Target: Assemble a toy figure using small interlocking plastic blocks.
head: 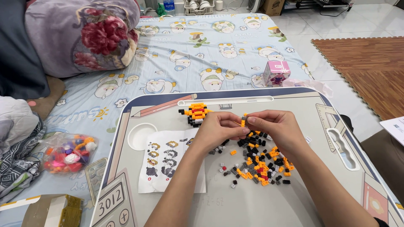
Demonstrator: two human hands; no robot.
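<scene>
My left hand and my right hand meet over a grey lap tray, fingertips pinched together on a tiny orange brick piece. Just beyond them sits a partly built orange, black and red brick figure. A loose pile of small orange, black, grey and red bricks lies under and in front of my right hand. A white instruction sheet with pictured build steps lies beside my left forearm.
The tray rests on a bed with a cartoon-print sheet. A clear bag of coloured pieces lies at left, a small pink box beyond the tray, a floral pillow at back left, and a cardboard box at lower left.
</scene>
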